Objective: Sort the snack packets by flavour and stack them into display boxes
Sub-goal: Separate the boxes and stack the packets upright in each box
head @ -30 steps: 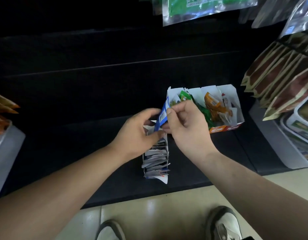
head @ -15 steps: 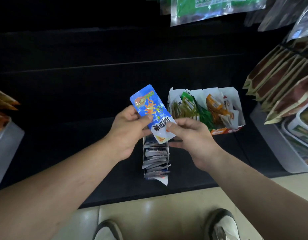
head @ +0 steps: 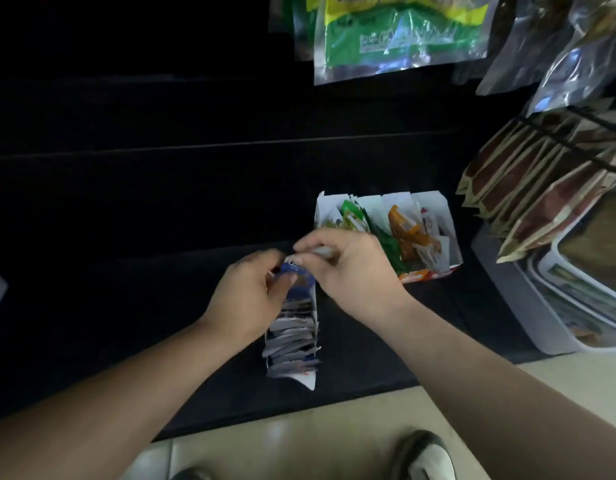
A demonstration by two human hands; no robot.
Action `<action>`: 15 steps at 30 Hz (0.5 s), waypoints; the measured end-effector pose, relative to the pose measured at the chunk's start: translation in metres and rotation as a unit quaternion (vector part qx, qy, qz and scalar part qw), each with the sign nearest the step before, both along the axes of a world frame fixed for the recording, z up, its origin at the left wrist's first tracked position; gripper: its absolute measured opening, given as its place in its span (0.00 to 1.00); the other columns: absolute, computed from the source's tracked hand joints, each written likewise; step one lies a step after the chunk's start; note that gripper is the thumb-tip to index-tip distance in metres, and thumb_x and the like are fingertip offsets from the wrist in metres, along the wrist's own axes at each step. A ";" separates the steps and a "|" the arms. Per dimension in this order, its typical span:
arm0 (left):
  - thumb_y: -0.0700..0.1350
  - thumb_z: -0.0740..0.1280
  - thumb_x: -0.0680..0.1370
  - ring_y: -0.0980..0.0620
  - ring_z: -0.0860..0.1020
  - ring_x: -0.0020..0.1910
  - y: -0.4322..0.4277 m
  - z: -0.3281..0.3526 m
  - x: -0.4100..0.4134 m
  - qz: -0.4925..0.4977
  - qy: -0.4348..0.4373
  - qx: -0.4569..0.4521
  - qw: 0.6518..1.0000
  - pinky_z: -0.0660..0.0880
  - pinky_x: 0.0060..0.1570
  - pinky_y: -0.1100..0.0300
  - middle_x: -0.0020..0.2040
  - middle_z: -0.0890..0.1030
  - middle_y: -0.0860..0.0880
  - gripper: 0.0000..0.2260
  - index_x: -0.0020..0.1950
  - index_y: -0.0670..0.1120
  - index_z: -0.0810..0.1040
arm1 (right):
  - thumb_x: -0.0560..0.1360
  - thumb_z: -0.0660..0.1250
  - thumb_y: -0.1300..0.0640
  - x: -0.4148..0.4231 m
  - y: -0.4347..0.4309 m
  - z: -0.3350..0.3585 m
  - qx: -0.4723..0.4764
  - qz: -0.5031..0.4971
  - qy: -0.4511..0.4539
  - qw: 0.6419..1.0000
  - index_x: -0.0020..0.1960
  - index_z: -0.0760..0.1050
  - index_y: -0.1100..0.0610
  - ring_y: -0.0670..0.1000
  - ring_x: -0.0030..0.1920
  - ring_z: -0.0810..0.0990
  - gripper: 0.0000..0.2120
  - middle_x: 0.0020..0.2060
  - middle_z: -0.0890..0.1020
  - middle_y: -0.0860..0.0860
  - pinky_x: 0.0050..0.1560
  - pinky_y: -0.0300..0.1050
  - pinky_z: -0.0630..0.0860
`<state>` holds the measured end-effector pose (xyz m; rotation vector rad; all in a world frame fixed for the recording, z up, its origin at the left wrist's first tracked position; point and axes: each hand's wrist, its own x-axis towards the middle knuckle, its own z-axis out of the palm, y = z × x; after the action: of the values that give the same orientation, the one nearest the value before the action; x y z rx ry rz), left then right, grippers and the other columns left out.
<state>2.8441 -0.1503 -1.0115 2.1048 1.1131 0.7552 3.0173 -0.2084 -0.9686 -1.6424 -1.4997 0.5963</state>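
Left hand [head: 251, 292] curled, thumb and fingertips pinching the left side of a blue packet [head: 297, 271] near its top edge. Right hand [head: 351, 268] pinching the same packet from the right, knuckles up, fingers bent tight; something pale and blurred under its forefinger, too smeared to name. Packet held upright at the far end of the narrow display box [head: 310, 381], its lower part down among the row of blue-and-white packets [head: 291, 336] standing edge-on there, one behind another. Cannot tell whether it reaches the bottom of the box. Narrow box set lengthwise on the black shelf [head: 143, 271], its near end close to the front edge. Just beyond the right hand, a wider display box [head: 434, 206] of white card with dividers: green packets [head: 351, 216] in the left compartments, orange packets [head: 407, 233] further right, all loosely tilted. At far right, a grey tray [head: 507, 289] under a rack of brown pouches [head: 541, 192]. Hanging above, a green bag [head: 396, 39] in clear film. Below the shelf, pale floor tiles [head: 334, 427] and the toe of a shoe [head: 427, 459].
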 end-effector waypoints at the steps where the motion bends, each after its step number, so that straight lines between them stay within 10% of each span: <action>1: 0.44 0.71 0.81 0.55 0.80 0.35 0.002 -0.002 -0.001 0.007 -0.006 -0.010 1.000 0.77 0.37 0.54 0.36 0.81 0.53 0.04 0.46 0.49 0.82 | 0.77 0.76 0.58 -0.001 0.000 -0.002 -0.004 -0.011 0.044 0.999 0.55 0.85 0.50 0.45 0.49 0.85 0.08 0.47 0.87 0.45 0.54 0.49 0.82; 5: 0.45 0.69 0.83 0.52 0.84 0.43 0.006 -0.007 -0.012 0.011 -0.040 -0.148 0.988 0.83 0.47 0.49 0.43 0.86 0.51 0.05 0.52 0.47 0.84 | 0.78 0.74 0.63 0.000 -0.001 -0.014 -0.050 -0.047 0.191 0.979 0.55 0.82 0.55 0.49 0.50 0.87 0.07 0.47 0.88 0.51 0.55 0.57 0.84; 15: 0.38 0.67 0.82 0.58 0.82 0.45 0.004 -0.026 -0.044 0.029 0.018 -0.161 0.986 0.80 0.52 0.62 0.55 0.82 0.57 0.16 0.66 0.54 0.79 | 0.80 0.71 0.62 -0.007 0.011 -0.029 -0.031 -0.039 0.146 0.988 0.46 0.80 0.54 0.59 0.47 0.84 0.06 0.42 0.86 0.55 0.51 0.56 0.81</action>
<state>2.8001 -0.1463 -1.0376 1.8263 1.2307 0.5237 3.0106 -0.1979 -0.9977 -1.5756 -1.2092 0.8085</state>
